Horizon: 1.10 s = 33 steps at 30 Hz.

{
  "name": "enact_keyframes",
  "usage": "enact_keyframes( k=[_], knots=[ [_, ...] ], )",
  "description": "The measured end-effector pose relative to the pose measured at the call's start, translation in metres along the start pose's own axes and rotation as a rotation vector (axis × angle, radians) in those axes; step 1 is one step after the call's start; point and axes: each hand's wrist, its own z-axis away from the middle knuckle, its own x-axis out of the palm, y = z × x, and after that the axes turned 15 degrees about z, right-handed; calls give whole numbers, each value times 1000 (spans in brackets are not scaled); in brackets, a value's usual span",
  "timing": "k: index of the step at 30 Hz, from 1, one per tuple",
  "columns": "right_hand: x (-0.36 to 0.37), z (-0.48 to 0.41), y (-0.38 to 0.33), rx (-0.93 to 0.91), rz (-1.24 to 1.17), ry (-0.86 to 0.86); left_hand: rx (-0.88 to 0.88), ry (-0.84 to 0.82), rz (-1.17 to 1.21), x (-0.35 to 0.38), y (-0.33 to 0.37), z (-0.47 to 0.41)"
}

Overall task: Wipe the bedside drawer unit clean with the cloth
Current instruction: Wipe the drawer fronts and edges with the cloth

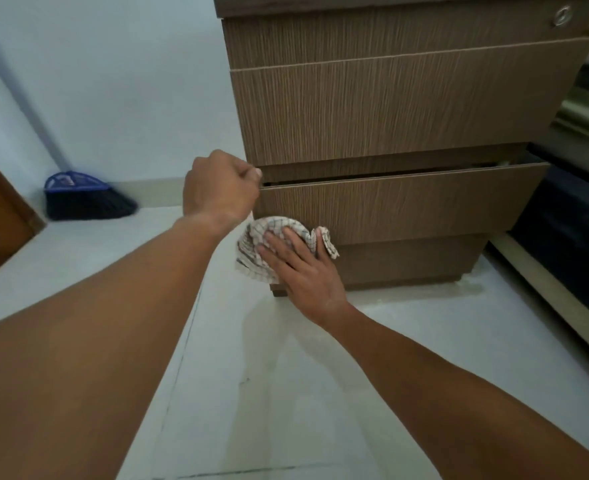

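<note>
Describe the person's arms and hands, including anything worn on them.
The left hand and right hand wear no gloves, and no rings show. The left forearm and right forearm are uncovered: no sleeve, watch or wristband is in view.

We look through one wide-angle camera worn on the head, facing forward and down. It sits close to the front of the drawer cabinet (390,109), whose pulled-out drawer (404,206) lies mid-frame, with floor (286,393) below.
</note>
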Motion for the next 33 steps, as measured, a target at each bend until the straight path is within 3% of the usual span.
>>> enact_keyframes(
  k=[6, 12, 14, 20, 25, 30, 33],
  knots=[
    [9, 24, 51, 161, 64, 22, 219, -95, -126, 23, -3, 6],
    [-10, -17, 60, 386, 28, 96, 217, -33, -50, 30, 4, 4],
    [-10, -24, 49, 310, 29, 107, 166, -14, 44, 30, 7, 2],
    [1, -33, 22, -157, 66, 87, 90, -4, 172, 26, 7, 0],
    [-1, -44, 38, -290, 92, 102, 145, -11, 154, 25, 4, 1],
    [-16, -22, 97, 59, 110, 163, 303, -68, 62, 42, 15, 12],
    [-24, -15, 135, 385, 109, 158, 405, -129, 50, 61, 30, 18]
  ],
)
